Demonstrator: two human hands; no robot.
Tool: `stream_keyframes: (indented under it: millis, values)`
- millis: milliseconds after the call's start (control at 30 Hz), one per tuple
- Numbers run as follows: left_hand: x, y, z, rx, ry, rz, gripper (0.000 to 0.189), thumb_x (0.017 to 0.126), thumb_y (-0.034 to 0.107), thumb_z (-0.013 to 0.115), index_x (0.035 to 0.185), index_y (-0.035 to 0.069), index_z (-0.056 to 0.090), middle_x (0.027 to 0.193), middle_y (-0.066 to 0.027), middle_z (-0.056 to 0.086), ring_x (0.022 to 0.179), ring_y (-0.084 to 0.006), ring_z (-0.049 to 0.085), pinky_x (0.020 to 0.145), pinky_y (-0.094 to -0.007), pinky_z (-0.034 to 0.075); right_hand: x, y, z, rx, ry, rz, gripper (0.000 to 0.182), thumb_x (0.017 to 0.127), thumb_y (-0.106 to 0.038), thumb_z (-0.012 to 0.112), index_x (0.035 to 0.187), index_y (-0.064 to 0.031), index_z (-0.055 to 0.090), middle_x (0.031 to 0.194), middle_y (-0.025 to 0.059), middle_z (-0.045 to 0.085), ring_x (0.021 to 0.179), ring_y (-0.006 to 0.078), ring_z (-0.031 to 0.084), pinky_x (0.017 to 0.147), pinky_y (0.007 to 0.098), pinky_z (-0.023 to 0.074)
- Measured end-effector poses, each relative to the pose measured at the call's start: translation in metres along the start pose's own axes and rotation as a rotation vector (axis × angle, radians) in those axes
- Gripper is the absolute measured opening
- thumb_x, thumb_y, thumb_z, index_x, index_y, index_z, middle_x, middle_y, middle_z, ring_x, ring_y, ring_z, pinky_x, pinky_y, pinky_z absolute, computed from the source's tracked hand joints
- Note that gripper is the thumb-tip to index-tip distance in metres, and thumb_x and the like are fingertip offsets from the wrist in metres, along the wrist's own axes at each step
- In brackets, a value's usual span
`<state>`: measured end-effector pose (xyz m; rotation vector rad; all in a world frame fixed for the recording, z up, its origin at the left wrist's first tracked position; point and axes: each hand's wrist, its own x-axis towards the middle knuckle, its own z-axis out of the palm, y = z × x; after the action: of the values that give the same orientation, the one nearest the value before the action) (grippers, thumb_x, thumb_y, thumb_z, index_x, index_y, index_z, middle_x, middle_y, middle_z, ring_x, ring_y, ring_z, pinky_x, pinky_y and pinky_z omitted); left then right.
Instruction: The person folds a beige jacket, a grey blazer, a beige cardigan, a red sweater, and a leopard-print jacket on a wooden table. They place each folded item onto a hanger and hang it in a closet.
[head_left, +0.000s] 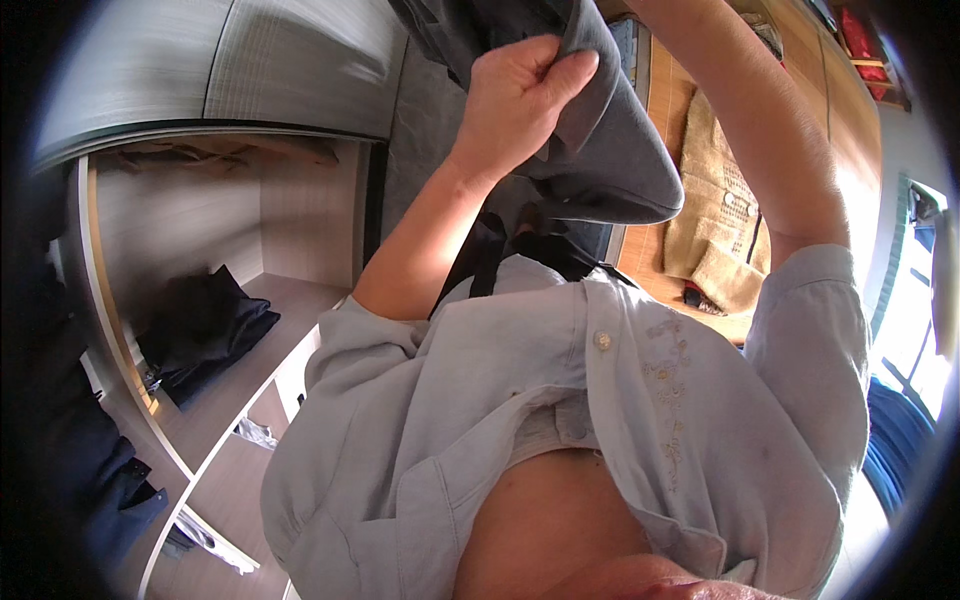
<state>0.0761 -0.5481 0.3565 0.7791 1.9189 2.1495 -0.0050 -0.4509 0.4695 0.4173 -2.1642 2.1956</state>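
Observation:
A dark grey cloth garment hangs at the top middle, its upper part cut off by the frame edge. My left hand is closed on a fold of this garment, the thumb lying over the cloth. My right forearm reaches up past the garment's right side, and the right hand is beyond the top edge, out of view. Whether it touches the garment cannot be seen.
An open wardrobe stands at left, with folded dark clothes on a shelf and hanging dark clothes beside them. A tan knitted garment lies on a wooden surface at right. A bright window is at far right.

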Motion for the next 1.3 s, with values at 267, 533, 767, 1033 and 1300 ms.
stream_keyframes:
  millis: [267,533,767,1033,1300]
  values:
    - [0.009,0.004,0.01,-0.144,0.054,-0.032,0.029,0.085,0.024,0.062,0.068,0.0,0.059,0.052,0.0046,0.045,0.05,-0.0031,0.039,0.045,-0.0211,0.031,-0.003,-0.007,-0.006,-0.045,0.0,0.004,0.032,0.092,-0.021,0.045,0.106,0.0074,0.052,0.053,-0.0026,0.038,0.041,0.0069,0.033,0.036,0.023,0.0275]
    - [0.011,-0.018,-0.017,0.007,-0.344,-0.154,0.028,0.082,0.027,0.066,0.093,0.001,0.065,0.081,-0.002,0.064,0.073,-0.009,0.056,0.069,-0.0235,0.045,-0.008,-0.017,-0.011,0.018,-0.024,0.008,0.034,0.094,-0.021,0.043,0.11,0.0092,0.049,0.053,-0.004,0.034,0.041,0.0064,0.028,0.037,0.0234,0.0248]
    - [-0.002,-0.074,-0.056,0.898,-0.6,-0.148,0.035,0.073,0.032,0.066,0.095,0.004,0.067,0.088,-0.0138,0.065,0.085,-0.0284,0.062,0.079,-0.0355,0.048,-0.014,-0.039,-0.003,-0.016,-0.151,-0.11,0.035,0.095,-0.021,0.04,0.112,0.0093,0.045,0.053,-0.0048,0.03,0.042,0.0058,0.024,0.038,0.0221,0.0245]
    - [-0.002,-0.088,-0.06,0.855,-0.399,-0.184,0.024,0.075,0.024,0.062,0.093,0.009,0.067,0.087,-0.0142,0.064,0.084,-0.0305,0.061,0.075,-0.0369,0.049,-0.008,-0.041,0.003,-0.024,-0.225,-0.108,0.037,0.095,-0.022,0.04,0.114,0.0101,0.045,0.053,-0.0049,0.029,0.042,0.0057,0.026,0.038,0.0218,0.0246]
    - [-0.012,-0.096,-0.064,0.775,-0.284,-0.03,0.021,0.077,0.019,0.063,0.096,0.01,0.065,0.076,-0.0111,0.064,0.072,-0.0276,0.063,0.066,-0.0358,0.049,-0.008,-0.041,0.002,-0.004,-0.276,-0.075,0.037,0.096,-0.024,0.039,0.111,0.0094,0.046,0.053,-0.0047,0.03,0.041,0.0053,0.025,0.038,0.0216,0.0247]
